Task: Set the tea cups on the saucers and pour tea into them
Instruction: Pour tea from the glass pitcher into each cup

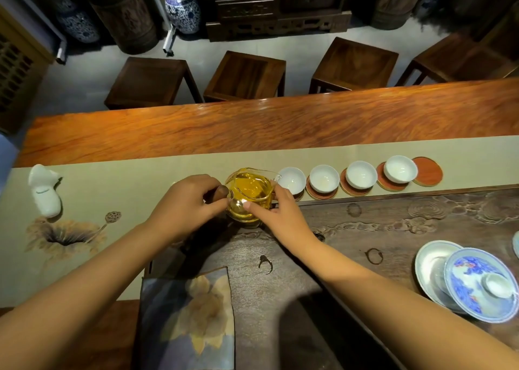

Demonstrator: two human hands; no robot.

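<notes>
A glass pitcher (250, 191) full of golden tea stands at the far edge of the dark carved tea tray (393, 229), its spout toward the cups. My left hand (185, 204) grips its dark wooden handle (222, 192). My right hand (276, 209) pinches the pitcher's right side and near rim. Several white tea cups (361, 174) sit in a row to the right on red saucers (389, 184); the nearest cup (292, 179) is by the spout. One bare red saucer (429, 171) lies at the row's right end.
A blue-and-white lidded bowl (477, 282) on a silver plate (429, 266) sits at the right. A white ceramic piece (45, 193) lies at the left on the beige runner (118, 179). A floral cloth (185, 316) lies near me. Wooden stools (244, 75) stand beyond the table.
</notes>
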